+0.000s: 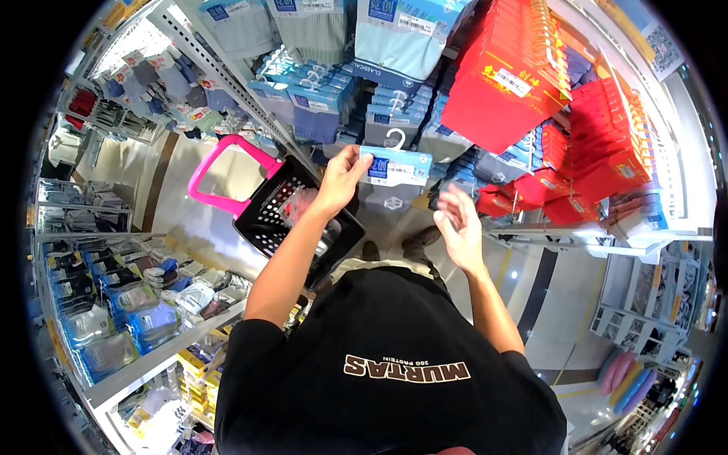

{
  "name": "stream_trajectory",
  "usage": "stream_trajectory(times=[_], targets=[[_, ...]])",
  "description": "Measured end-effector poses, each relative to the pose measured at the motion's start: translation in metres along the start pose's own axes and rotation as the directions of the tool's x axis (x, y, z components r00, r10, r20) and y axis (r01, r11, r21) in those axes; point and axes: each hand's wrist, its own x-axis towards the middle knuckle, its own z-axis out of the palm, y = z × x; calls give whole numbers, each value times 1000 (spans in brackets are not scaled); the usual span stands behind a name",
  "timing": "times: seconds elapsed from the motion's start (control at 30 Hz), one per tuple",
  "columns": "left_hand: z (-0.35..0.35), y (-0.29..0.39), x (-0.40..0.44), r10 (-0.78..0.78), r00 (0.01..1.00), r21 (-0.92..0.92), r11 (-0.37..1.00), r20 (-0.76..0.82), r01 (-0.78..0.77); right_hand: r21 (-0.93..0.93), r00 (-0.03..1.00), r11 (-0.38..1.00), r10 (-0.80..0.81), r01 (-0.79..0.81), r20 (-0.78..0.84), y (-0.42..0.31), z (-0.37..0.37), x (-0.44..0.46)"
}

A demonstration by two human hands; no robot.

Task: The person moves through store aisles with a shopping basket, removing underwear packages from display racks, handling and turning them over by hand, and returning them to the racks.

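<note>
A person in a black T-shirt [409, 326] stands among store displays. The left hand [341, 182] clamps one blue-carded pack [406, 171] between thumb and fingers at 12 o'clock; the right hand [459, 227], at 1 o'clock, is blurred, thumb apart from the fingers, gripping nothing visible. The pack, topped by one white hook [396, 139], is off the rack and in hand, apparently partway: it is neither hung up nor in the one black basket [254, 220] at 10 o'clock. That basket, with one pink handle [220, 202], carries at least one plastic-wrapped item [299, 206]; its full contents cannot be counted. Beyond the hands at 12 o'clock hang dozens of similar packs [318, 117], too overlapped to tally. Farther off at 1 o'clock, red packs [485, 106] crowd two large upper bunches, with smaller ones below, likewise uncountable.
</note>
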Motion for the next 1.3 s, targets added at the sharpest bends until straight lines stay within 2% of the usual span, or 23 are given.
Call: stream_trajectory(times=[0.07,0.13,0.17,0.2,0.27,0.33,0.4,0.43,0.47,0.53,0.57,0.67,0.73,0.8,0.83,0.93,0.97,1.13,1.3], targets=[[19,6,-18,-47,998,-130,991,-34,42,22,990,990,-142,143,-21,-18,10,7],[32,-1,-28,-102,995,-190,977,-18,97,73,987,988,-140,134,83,-25,15,17],[37,-6,-33,-169,986,-327,931,10,163,57,982,991,-128,121,139,-26,17,21],[42,-9,-39,-240,971,-438,871,17,223,-38,974,996,-65,75,218,-29,16,25],[43,-12,-49,-346,938,-520,799,17,304,-45,956,992,-98,115,277,-23,15,31],[42,-10,-65,-366,919,-632,681,145,371,-30,986,998,-54,60,158,-21,18,34],[38,-22,-82,-336,919,-515,761,206,394,32,998,999,-2,0,68,-12,13,34],[34,-24,-91,-421,884,-398,789,204,468,112,999,993,-33,32,5,-4,14,35],[32,-26,-95,-405,881,-384,794,245,471,189,996,979,-61,71,-60,2,15,36],[32,-25,-98,-371,870,-354,806,324,475,227,995,973,-28,50,-96,2,14,34],[35,-24,-99,-393,873,-336,812,290,477,247,994,968,-10,37,-112,2,15,33],[40,-20,-95,-407,892,-356,818,197,451,90,997,993,-80,79,1,2,15,24],[49,0,-87,-462,883,-372,808,79,456,-124,981,985,136,-119,138,-15,13,12],[52,-1,-81,-448,894,-383,825,2,415,-266,965,960,-10,81,261,-21,18,3],[53,-1,-80,-444,896,-376,831,-4,410,-295,960,946,-49,133,274,-23,23,-1],[57,-4,-79,-438,899,-371,835,-1,406,-289,965,944,-87,159,246,-19,33,-10],[55,-2,-82,-429,901,-422,808,54,410,-298,973,946,-61,128,222,-17,33,-12],[65,-3,-91,-319,944,-410,853,81,323,-257,994,965,-12,40,112,-5,31,-12],[64,-22,-95,-287,956,-374,881,62,288,-214,994,977,47,-24,102,1,31,-18]])
